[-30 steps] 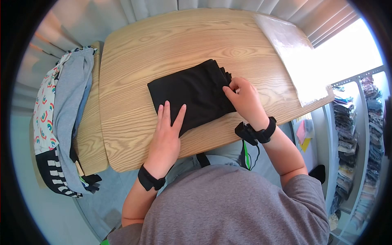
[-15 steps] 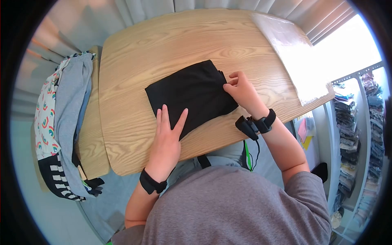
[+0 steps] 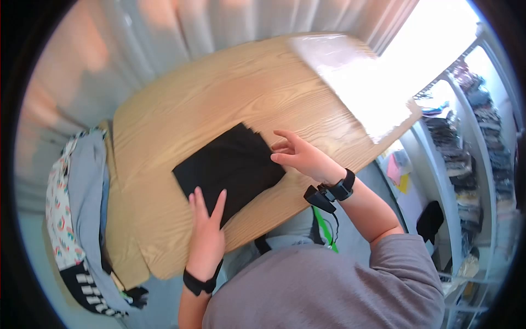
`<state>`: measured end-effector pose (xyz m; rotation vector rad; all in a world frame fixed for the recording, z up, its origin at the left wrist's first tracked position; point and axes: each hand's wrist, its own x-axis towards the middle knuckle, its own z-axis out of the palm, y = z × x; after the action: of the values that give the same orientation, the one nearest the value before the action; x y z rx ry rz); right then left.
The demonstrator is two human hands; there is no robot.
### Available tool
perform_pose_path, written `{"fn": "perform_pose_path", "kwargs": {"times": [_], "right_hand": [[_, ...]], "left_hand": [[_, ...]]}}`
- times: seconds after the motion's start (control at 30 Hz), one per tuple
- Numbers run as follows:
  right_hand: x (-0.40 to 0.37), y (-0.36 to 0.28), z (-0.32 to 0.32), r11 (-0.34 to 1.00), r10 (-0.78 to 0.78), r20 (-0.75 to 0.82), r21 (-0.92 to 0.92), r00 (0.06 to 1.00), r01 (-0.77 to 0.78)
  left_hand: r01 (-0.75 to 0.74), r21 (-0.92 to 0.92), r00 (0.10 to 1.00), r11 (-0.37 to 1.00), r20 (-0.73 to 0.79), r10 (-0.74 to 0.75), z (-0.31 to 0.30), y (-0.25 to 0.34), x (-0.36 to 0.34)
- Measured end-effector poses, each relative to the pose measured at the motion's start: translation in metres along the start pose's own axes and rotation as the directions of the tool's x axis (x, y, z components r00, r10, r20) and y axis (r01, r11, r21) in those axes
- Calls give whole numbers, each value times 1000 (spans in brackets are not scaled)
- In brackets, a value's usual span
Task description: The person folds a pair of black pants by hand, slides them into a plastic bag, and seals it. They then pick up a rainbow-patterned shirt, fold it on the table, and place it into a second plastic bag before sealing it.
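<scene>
A folded black garment (image 3: 230, 170) lies flat on the wooden table (image 3: 164, 109), near its front edge. My left hand (image 3: 207, 233) rests with fingers spread on the garment's near left corner, nothing in its grasp. At the garment's right side is my right hand (image 3: 298, 157), its fingers parted and the thumb near the fabric's edge. It holds nothing. Each wrist wears a black band, and the right one carries a small black device (image 3: 320, 197) with a cable.
Clear plastic bags (image 3: 350, 77) lie at the table's far right, bright with glare. Several garments (image 3: 85, 192) are draped over a smaller board on the left. Shelves (image 3: 460, 153) packed with folded clothes stand on the right. Pale curtains (image 3: 181, 38) hang behind the table.
The camera view has tilted and shifted, so the table sits lower and further left. My right hand has let go of the garment's edge and its fingers have opened. My left hand stays on the fabric.
</scene>
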<state>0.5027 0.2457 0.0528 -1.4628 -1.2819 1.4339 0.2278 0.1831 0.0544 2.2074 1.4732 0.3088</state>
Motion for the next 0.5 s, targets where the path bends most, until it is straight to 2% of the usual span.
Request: {"fn": "perform_pose_path", "kwargs": {"times": [0.03,0.07,0.1,0.13,0.2,0.23,0.27,0.3,0.37,0.4,0.5], "right_hand": [[2,1,-20,1000,-12,-43,-14,999,11],[5,-1,-45,949,-139,-200,-307,970,72],[8,-3,-71,814,-293,-303,-576,907,70],[8,-5,-96,709,-410,-395,-705,822,14],[16,3,-144,468,-458,-522,-830,719,-304],[17,-1,-160,314,-372,-553,-831,745,-460],[21,4,-177,194,-325,-572,-820,753,-539],[24,13,-190,195,-339,-574,-818,746,-541],[33,20,-210,253,-159,-642,-761,750,-598],[42,34,-224,244,-220,-635,-771,740,-589],[35,17,-217,314,-310,-667,-745,678,-589]], "left_hand": [[12,-24,1000,1000,14,-12,-1,1,0],[17,-29,1000,999,23,-17,-2,2,0],[29,-30,999,999,31,-28,-3,3,0],[4,-31,1000,1000,22,-3,-1,3,0],[10,2,1000,1000,19,-10,0,1,-1],[-3,4,1000,1000,7,3,-1,1,-1],[14,-16,1000,1000,29,-14,-2,1,-1],[34,-38,998,999,50,-32,-2,2,-2],[36,-45,999,998,42,-34,-4,3,-2],[36,-44,998,998,51,-34,-4,3,-2],[42,-40,997,998,63,-39,-4,3,-2]]}}
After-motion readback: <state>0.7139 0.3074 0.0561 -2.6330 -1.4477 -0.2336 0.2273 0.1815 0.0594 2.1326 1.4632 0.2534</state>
